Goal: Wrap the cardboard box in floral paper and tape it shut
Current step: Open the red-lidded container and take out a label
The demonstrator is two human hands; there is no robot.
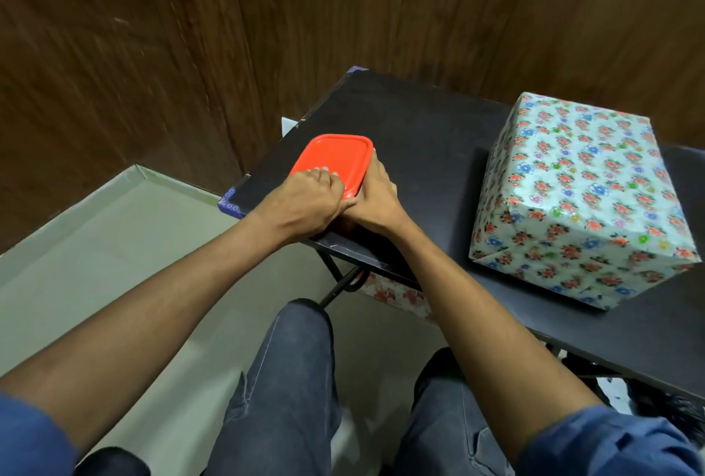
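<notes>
A person sat at a dark table (419, 124), seen from above, knees and jeans (290, 380) at six o'clock. At three o'clock stood the box (580, 193), already fully covered in floral paper, its end folds lying flat; no tape was clear enough to make out.

Both hands were at ten o'clock from the box, well apart from it, on a container with a red lid (335, 162) near the table's left corner. The left hand (305, 204) lay curled over the lid's near edge, fingertips pressing down on top. The right hand (375, 200) clasped the container's right side, thumb meeting the left hand.

The wrapping looked finished, and the step in hand seemed to be sealing or opening the container; which could not be told. To do it well, the right hand should brace the tub firmly while the left works evenly around the rim, keeping it from sliding off the corner.
</notes>
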